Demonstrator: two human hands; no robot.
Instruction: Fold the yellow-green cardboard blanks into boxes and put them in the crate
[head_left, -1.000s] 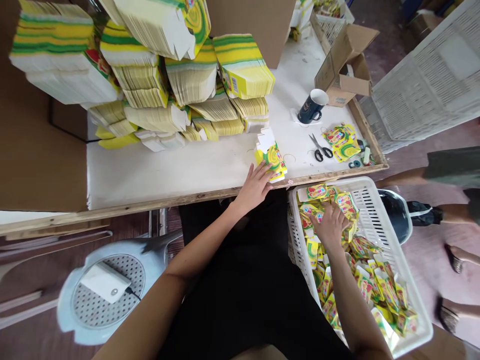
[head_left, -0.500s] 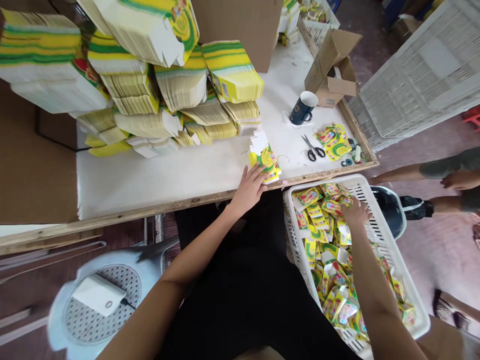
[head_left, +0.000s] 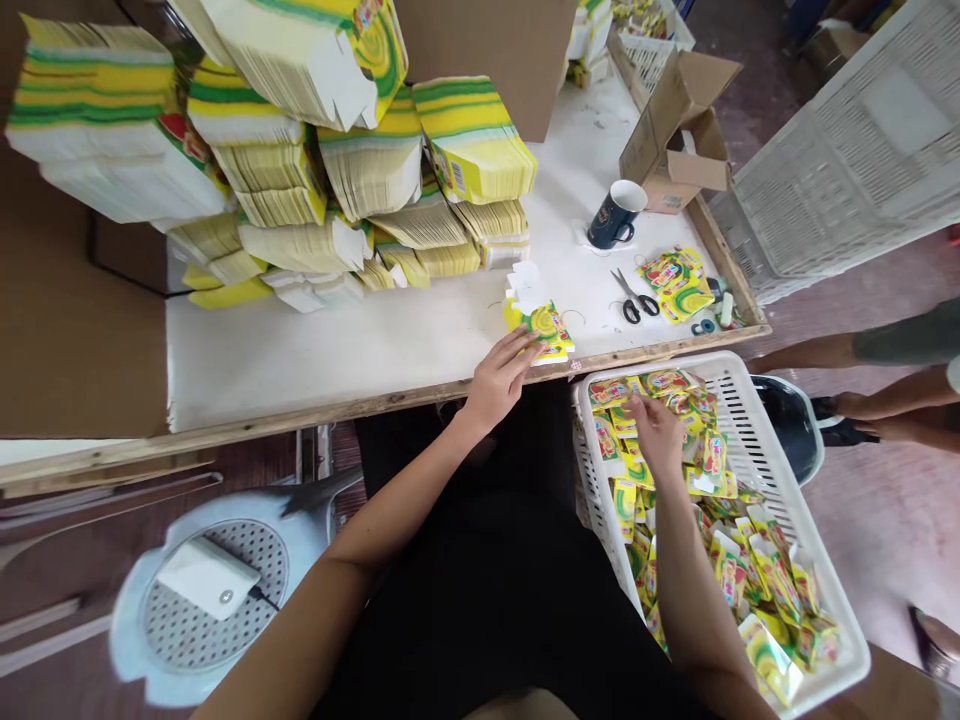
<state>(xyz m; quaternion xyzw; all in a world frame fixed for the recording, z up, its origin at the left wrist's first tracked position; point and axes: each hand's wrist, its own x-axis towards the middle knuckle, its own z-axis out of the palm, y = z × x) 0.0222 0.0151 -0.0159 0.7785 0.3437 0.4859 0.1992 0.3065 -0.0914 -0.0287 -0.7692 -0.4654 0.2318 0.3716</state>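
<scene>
The basket (head_left: 759,402) is well filled with boxes (head_left: 761,572); tall stacks (head_left: 300,160) are left. The left hand (head_left: 501,378) is spread on flats (head_left: 543,324); the grip of the right hand (head_left: 657,432) cannot be told.

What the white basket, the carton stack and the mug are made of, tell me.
Basket: white moulded plastic, matt, going by its slotted walls and thick rim. Carton stack by the left hand: thin printed card, slightly glossy, with white unprinted flaps. Mug: likely glazed ceramic, dark outside, white inside, shiny.
</scene>
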